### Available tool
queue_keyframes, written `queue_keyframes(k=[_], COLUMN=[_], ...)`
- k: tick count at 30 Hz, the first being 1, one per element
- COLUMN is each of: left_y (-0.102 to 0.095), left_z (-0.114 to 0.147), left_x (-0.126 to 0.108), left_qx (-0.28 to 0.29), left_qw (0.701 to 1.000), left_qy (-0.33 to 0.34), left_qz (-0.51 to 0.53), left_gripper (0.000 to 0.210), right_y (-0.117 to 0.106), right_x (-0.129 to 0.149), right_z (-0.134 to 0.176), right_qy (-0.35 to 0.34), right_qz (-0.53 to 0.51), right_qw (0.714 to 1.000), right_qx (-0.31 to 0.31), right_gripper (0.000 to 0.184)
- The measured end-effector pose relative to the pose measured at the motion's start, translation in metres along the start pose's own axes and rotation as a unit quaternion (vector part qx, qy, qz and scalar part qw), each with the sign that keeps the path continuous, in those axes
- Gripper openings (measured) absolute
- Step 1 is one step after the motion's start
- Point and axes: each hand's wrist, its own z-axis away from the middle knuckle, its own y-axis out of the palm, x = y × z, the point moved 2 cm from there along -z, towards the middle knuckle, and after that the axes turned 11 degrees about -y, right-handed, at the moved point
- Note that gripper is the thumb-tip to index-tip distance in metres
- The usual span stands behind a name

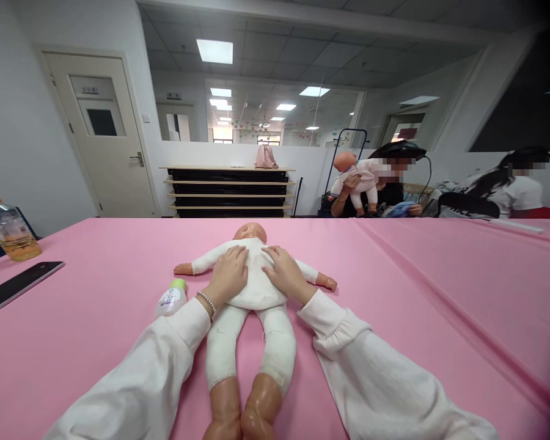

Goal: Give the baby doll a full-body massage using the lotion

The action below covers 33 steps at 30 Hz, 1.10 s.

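A baby doll (258,278) with a white cloth body lies on its back on the pink-covered table, legs toward me and arms spread wide. My left hand (230,273) rests on the left side of its chest, fingers stretched out. On the right side of the chest lies my right hand (283,271), its fingers also extended and apart. Neither hand grips anything. Close to my left wrist is a clear bottle with a green cap (172,297), partly covered by my sleeve.
A phone (21,285) and a bottle of amber drink (10,229) are at the table's left edge. Across the pink cloth (385,305), a person holds another doll (357,177). A second person (517,186) sits farther right. Behind stand a low shelf (229,181) and a pink backpack (266,157).
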Motion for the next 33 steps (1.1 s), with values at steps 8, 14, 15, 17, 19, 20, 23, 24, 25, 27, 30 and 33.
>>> queue_keyframes(k=[8, 14, 15, 17, 19, 20, 23, 24, 25, 27, 30, 33], left_y=[-0.007, -0.022, -0.023, -0.027, -0.031, -0.033, -0.039, -0.042, -0.045, -0.049, -0.052, -0.054], left_z=[-0.004, -0.007, -0.006, -0.005, -0.003, -0.001, 0.003, 0.004, 0.005, 0.008, 0.012, 0.014], left_x=[0.003, 0.005, 0.005, 0.004, 0.002, 0.0, -0.006, -0.008, -0.009, -0.011, -0.014, -0.017], left_qx=[0.033, 0.1, 0.118, 0.127, 0.145, 0.159, 0.171, 0.167, 0.168, 0.197, 0.231, 0.224], left_qw=[0.999, 0.994, 0.992, 0.99, 0.988, 0.986, 0.983, 0.983, 0.983, 0.978, 0.971, 0.972], left_qy=[-0.009, 0.038, 0.042, 0.033, 0.025, 0.022, 0.024, 0.024, 0.024, 0.027, 0.031, 0.026], left_qz=[0.0, -0.026, -0.033, -0.043, -0.047, -0.049, -0.063, -0.066, -0.065, -0.059, -0.06, -0.061], left_gripper=[0.037, 0.034, 0.033, 0.031, 0.027, 0.024, 0.019, 0.019, 0.019, 0.015, 0.009, 0.012], right_y=[-0.004, -0.011, -0.012, -0.016, -0.021, -0.023, -0.028, -0.03, -0.031, -0.032, -0.033, -0.035], right_x=[0.0, 0.017, 0.018, 0.019, 0.02, 0.021, 0.024, 0.025, 0.026, 0.027, 0.028, 0.027], right_z=[0.0, -0.001, -0.001, 0.0, 0.0, 0.001, 0.002, 0.002, 0.002, 0.002, 0.003, 0.004], right_qy=[-0.003, -0.025, -0.025, -0.02, -0.025, -0.031, -0.05, -0.049, -0.045, -0.04, -0.037, -0.036], right_qz=[-0.012, -0.042, -0.044, -0.059, -0.091, -0.103, -0.102, -0.094, -0.09, -0.096, -0.107, -0.104], right_qw=[1.0, 0.995, 0.995, 0.993, 0.987, 0.984, 0.979, 0.98, 0.981, 0.977, 0.969, 0.967], right_qx=[0.029, 0.083, 0.091, 0.099, 0.127, 0.145, 0.169, 0.167, 0.168, 0.184, 0.218, 0.229], right_gripper=[0.03, 0.026, 0.025, 0.024, 0.025, 0.025, 0.025, 0.025, 0.026, 0.026, 0.026, 0.03])
